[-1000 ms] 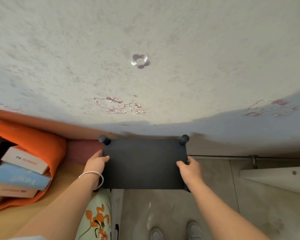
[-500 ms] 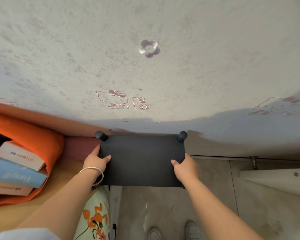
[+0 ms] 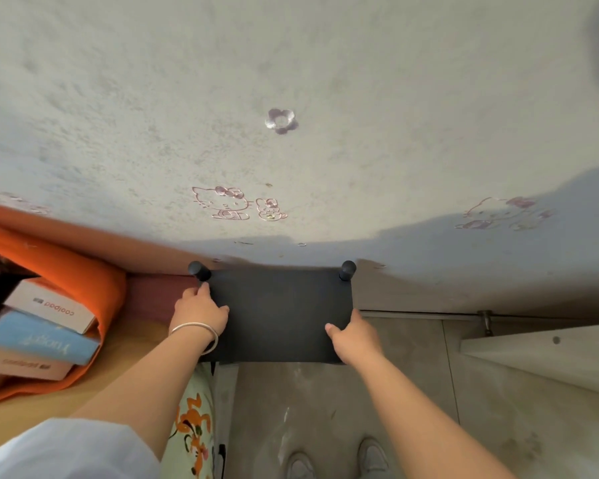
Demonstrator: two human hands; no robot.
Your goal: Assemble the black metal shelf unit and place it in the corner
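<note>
A person's left hand and right hand clamp the side edges of a black shelf unit, fingers curled narrowly over its flat, matte metal top, a silver bracelet on the left wrist. Two rounded post caps rise at its far corners, against a rough plaster wall with cartoon cat stickers.

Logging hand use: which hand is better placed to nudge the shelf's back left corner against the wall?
Probably left. The left hand grips the shelf beside that corner's cap; the right hand holds the right edge.
</note>
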